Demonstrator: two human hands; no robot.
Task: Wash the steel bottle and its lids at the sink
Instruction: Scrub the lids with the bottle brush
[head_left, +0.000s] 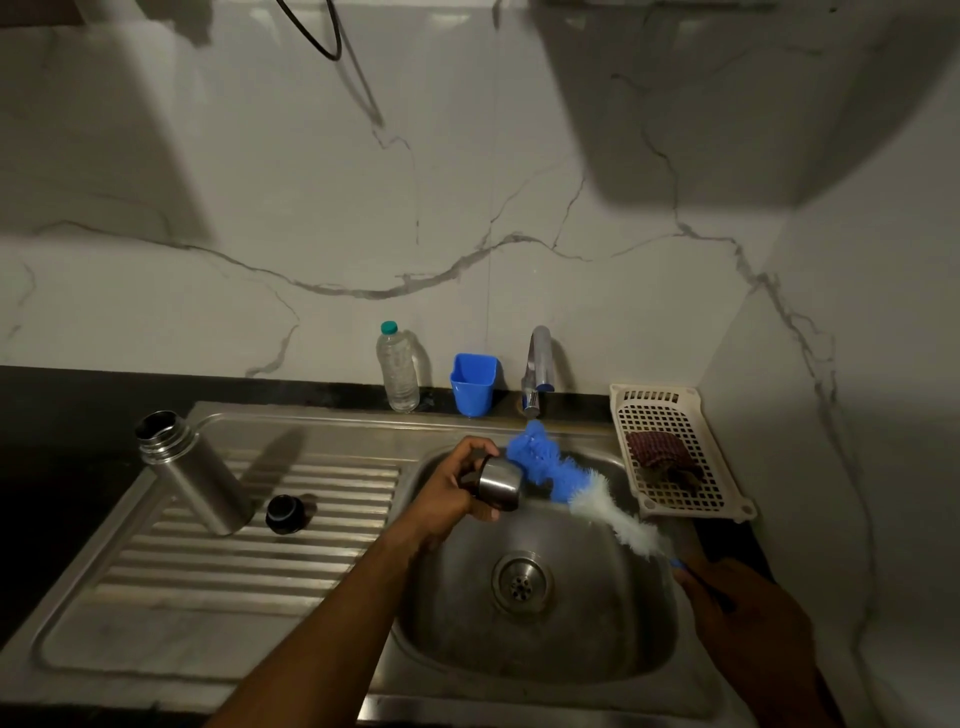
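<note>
HEAD VIEW

1. L hand (457, 488): over the sink (597, 639), at the basin's rear left. Fingers and thumb are curled round the steel cap (498, 486) and grip it clear of the basin floor. The cap lies roughly horizontal.
2. R hand (743, 608): at the basin's right rim, in shadow. Fingers are wrapped round the blue handle end of the brush (571, 478).
3. Brush: runs diagonally from the R hand up and left. White bristles sit nearer the handle, blue bristles at the tip. The blue part touches the cap's upper right edge, and the tip is just below the tap (537, 374) spout. Whether bristles enter the cap: cannot tell.
4. Bottle (187, 473): steel, upright, mouth open, on the drainboard (234, 561), left of the basin and well apart from both hands.
5. Lid (284, 513): black, on the drainboard just beside the bottle base, right side.
6. Drain (521, 579): basin centre, uncovered.

SURROUNDINGS

- Rear ledge, L to R: plastic bottle (398, 371) w/ green top, blue cup (472, 383), tap.
- Basket (675, 405): white, perforated, right of the basin. It holds a dark cloth (660, 452). The brush shaft passes close to the basket's front left corner.
- Wall (311, 208): marble-pattern. A black cable (332, 49) loops at the top.
</note>
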